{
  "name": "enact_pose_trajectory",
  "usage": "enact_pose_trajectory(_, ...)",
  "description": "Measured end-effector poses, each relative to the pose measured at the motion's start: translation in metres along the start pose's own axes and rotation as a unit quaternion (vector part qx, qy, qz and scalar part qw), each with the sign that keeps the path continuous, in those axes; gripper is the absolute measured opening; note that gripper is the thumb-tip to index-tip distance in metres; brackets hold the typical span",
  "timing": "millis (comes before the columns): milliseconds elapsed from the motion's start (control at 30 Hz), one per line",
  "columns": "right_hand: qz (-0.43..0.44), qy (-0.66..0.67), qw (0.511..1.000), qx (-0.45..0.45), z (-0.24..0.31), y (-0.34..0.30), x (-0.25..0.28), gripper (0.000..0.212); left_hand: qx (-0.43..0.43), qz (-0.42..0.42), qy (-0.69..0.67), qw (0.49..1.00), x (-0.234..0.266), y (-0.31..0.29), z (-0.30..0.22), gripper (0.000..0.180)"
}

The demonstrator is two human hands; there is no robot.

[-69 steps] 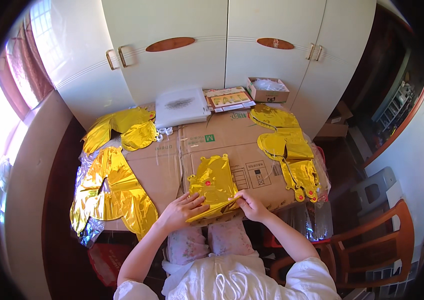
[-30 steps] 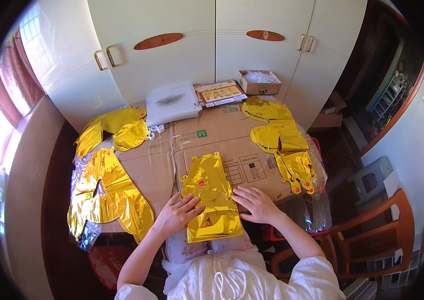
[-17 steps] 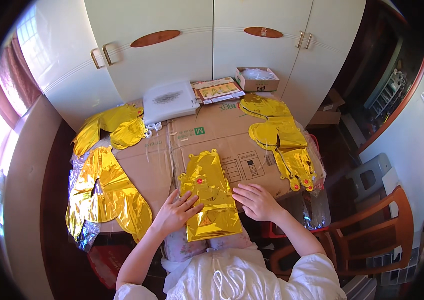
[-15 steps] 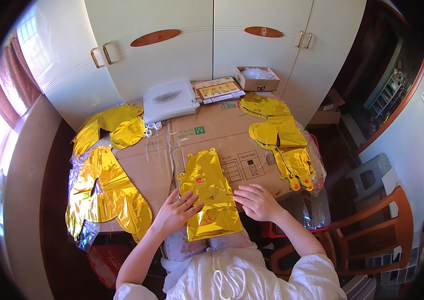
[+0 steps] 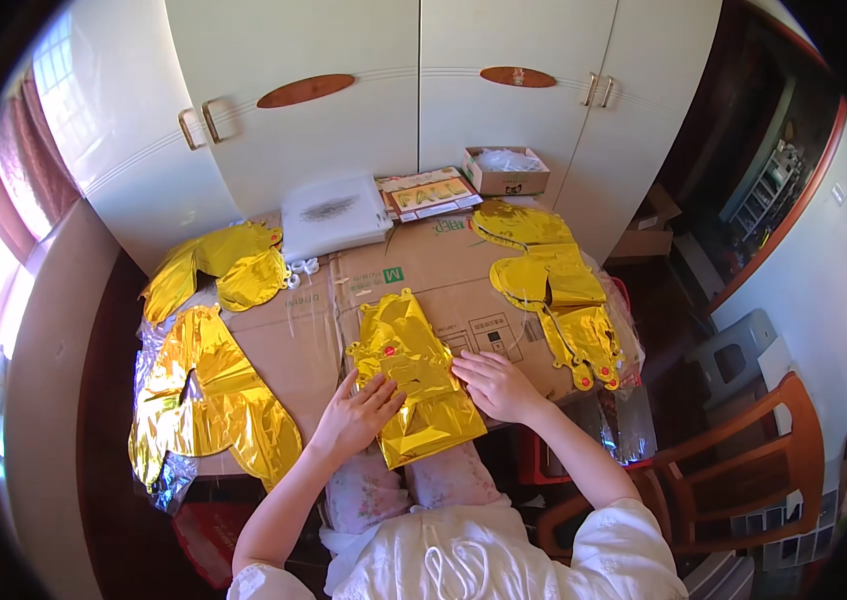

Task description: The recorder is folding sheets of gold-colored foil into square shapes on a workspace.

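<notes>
Lying straight-fingered on gold foil sheet: left hand. Right hand touching sheet's right edge, hands resting apart. Sheet overhanging near edge of cardboard-covered counter.

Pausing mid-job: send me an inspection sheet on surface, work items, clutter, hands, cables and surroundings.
Surface: cardboard, creased, covering the table.
Work items: central gold foil piece, its near end apparently overhanging the table edge; more gold foil near left, far left and right.
Clutter: whitish slab, printed packets, small box holding clear plastic, white rolls.
Hands: left hand spread on the central foil; right hand at its right edge, contact unclear.
Cables: nothing seen.
Surroundings: pale cabinet behind; wooden chair and grey stool at right.
</notes>
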State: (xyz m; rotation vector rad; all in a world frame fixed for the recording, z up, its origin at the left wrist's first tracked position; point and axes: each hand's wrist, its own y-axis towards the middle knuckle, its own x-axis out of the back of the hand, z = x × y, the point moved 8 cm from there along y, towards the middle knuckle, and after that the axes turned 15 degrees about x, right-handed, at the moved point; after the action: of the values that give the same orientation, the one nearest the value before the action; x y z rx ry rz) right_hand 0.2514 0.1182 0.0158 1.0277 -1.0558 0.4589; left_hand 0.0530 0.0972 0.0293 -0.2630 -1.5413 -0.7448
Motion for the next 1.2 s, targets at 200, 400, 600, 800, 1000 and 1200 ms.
enact_pose_trajectory(200,0.014,0.005,0.999,0.031,0.008,0.002,-0.006,0.034,0.004,-0.003,0.000,1.000,-0.003,-0.002,0.001,0.039)
enact_pose_trajectory(400,-0.024,0.011,1.000,0.000,0.004,0.003,0.000,0.033,0.010,0.003,-0.007,1.000,-0.003,-0.002,0.000,0.041)
enact_pose_trajectory(600,0.011,-0.046,0.999,-0.022,0.001,0.001,0.000,0.032,0.009,0.005,-0.005,1.000,-0.003,-0.002,0.000,0.040)
enact_pose_trajectory(800,0.031,-0.015,0.999,-0.006,0.007,0.003,-0.003,0.027,0.003,-0.006,-0.010,1.000,-0.002,-0.002,0.000,0.041)
enact_pose_trajectory(1000,0.033,-0.019,0.999,0.003,0.006,0.004,-0.005,0.025,0.002,-0.008,-0.013,1.000,0.001,-0.002,-0.001,0.039)
enact_pose_trajectory(1200,0.039,-0.022,0.999,0.031,0.004,0.009,0.000,0.026,0.001,-0.006,-0.013,1.000,0.000,-0.002,-0.001,0.039)
